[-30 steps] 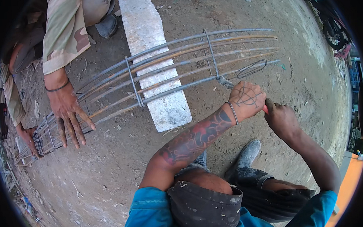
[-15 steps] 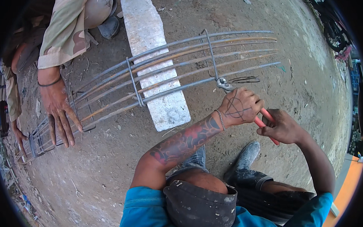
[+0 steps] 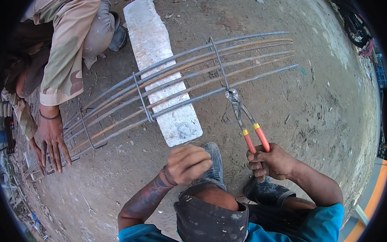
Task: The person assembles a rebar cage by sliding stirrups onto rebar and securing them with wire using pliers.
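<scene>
Right hand (image 3: 269, 163) is closed round the orange handles of the pincers (image 3: 244, 119), whose nose bites the tie wire (image 3: 227, 115) at the nearest bar of the rebar cage (image 3: 209, 73). Left hand (image 3: 188, 164) is a loose fist holding nothing visible, short of the cage. Judged step: twisting a tie at the stirrup crossing; next calls for a steady rotation. A co-worker's hand (image 3: 51, 138) presses the cage's far-left end; a concrete block (image 3: 162, 71) lies beneath it; bare ground lies right of the cage

rebar cage (image 3: 179, 83) across frame centre, resting on concrete slab (image 3: 162, 71); pincers (image 3: 246, 119) lower right of it; co-worker's hand (image 3: 51, 141) far left.
</scene>
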